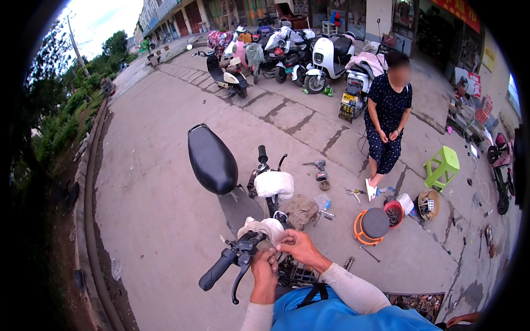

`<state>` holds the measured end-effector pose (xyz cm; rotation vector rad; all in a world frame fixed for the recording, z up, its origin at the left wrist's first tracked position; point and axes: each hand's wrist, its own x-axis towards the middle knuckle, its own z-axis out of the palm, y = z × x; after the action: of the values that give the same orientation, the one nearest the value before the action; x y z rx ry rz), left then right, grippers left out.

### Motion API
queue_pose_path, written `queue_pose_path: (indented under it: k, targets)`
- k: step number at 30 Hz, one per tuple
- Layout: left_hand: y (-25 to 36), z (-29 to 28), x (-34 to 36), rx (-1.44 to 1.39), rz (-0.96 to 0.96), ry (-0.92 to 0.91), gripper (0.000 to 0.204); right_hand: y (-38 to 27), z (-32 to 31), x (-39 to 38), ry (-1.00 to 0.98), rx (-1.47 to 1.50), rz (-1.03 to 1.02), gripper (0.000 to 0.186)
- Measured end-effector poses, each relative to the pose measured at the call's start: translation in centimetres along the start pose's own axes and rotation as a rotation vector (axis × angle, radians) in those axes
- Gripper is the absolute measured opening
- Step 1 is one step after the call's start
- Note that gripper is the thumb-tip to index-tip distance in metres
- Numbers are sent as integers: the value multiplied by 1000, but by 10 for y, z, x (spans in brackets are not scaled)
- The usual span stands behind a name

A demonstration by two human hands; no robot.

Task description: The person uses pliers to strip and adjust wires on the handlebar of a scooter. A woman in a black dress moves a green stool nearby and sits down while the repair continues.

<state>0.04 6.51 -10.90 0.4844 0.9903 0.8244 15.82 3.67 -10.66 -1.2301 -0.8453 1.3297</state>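
An electric scooter stands in front of me, its handlebar turned across my view. My left hand (265, 266) is closed just beside the black handlebar grip (217, 269) and brake lever (240, 285). Close against it, my right hand (301, 248) pinches with thumb and forefinger. Whatever small thing the fingers hold is too small to make out. Whitish cloth or plastic (259, 225) covers the bar's middle just beyond my hands. A white wrapped part (274, 185) sits near the other grip (262, 153). The black seat (212, 160) lies farther off.
A power drill (318, 168), pliers (355, 194), a round orange-framed stool (372, 225) and a red bowl (393, 214) are on the concrete to the right. A person (387, 110) stands beyond them, near a green stool (443, 167). Parked scooters (331, 52) line the back.
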Motion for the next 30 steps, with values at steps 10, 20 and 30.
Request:
queue_pose_path:
  k: [10,20,30]
  targets:
    - [-13,0,-18,1150,1088,248,11,3,-2,-2,-5,73,-3,24]
    - [-21,-9,3,728,624,150,8,0,2,-4,9,23,6,24]
    - [-12,-2,-18,875,728,113,12,1,-1,-5,3,76,-10,24]
